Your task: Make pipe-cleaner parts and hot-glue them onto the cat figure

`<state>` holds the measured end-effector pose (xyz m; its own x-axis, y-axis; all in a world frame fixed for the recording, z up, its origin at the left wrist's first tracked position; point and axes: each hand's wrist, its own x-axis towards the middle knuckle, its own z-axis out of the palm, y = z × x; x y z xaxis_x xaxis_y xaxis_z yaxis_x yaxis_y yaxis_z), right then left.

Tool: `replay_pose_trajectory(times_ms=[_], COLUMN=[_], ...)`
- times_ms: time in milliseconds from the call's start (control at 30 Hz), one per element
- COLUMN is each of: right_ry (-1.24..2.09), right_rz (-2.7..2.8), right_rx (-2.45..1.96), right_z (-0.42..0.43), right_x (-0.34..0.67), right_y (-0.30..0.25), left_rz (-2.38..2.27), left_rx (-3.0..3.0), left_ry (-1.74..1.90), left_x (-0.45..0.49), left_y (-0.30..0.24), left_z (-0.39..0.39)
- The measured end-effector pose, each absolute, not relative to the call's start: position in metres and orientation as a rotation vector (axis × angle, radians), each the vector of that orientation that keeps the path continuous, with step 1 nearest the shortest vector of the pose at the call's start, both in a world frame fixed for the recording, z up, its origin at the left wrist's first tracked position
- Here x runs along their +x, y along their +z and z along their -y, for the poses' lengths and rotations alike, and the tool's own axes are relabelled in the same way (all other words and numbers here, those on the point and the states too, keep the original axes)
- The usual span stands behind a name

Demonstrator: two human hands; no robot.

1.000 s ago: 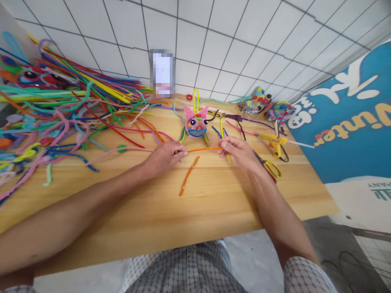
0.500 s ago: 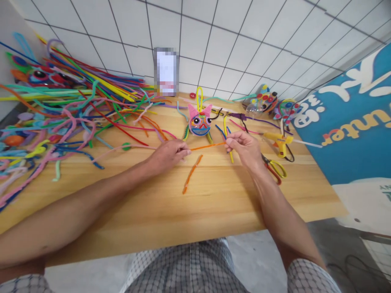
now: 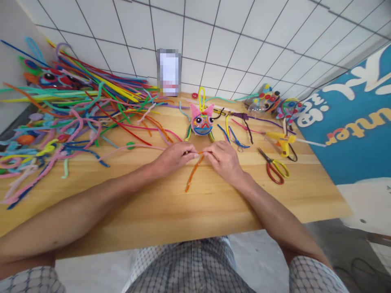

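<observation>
Both hands meet at the counter [image 3: 171, 207] centre: left hand [image 3: 174, 156] and right hand [image 3: 222, 160] each pinch one short orange pipe cleaner [image 3: 200, 153] between their fingers, fingertips nearly touching. Risk: the thin wire core may kink or slip from the pinch if bent sharply. A second orange pipe cleaner [image 3: 192, 176], fuzzy and slightly curved, lies just below. Scissors [image 3: 273, 167] rest near the right hand; a fuzzy cat-faced figure [image 3: 201, 122] sits beyond.

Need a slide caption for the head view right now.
Left hand and right hand pinch an orange pipe cleaner together on the wooden table.
</observation>
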<state>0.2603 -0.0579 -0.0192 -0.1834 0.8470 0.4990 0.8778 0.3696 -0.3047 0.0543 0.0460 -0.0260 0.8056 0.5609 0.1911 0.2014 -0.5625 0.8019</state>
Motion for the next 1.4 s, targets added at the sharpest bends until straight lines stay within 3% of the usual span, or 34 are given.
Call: replay_pose_trajectory(times_ms=[467,800,1167,1400], right_ry=[0.013,0.03,0.458,1.124], right_rz=[1.893,1.897,1.579,1.174], right_rx=[-1.522,-1.511,-1.616,-1.447], right_z=[0.057,0.057,0.057,0.055], right_x=[0.271,0.264,0.279,0.299], right_y=[-0.026,-0.027,-0.019,-0.01], left_rz=[-0.547,-0.573,-0.684,-0.779], left_rx=[2.582,2.334,2.005,1.946], left_ry=[0.538,0.697,0.723,0.758], left_x=[0.05,0.053,0.052,0.049], left_y=[-0.042,-0.04,-0.031,-0.03], left_z=[-0.061,-0.053,-0.05,-0.056])
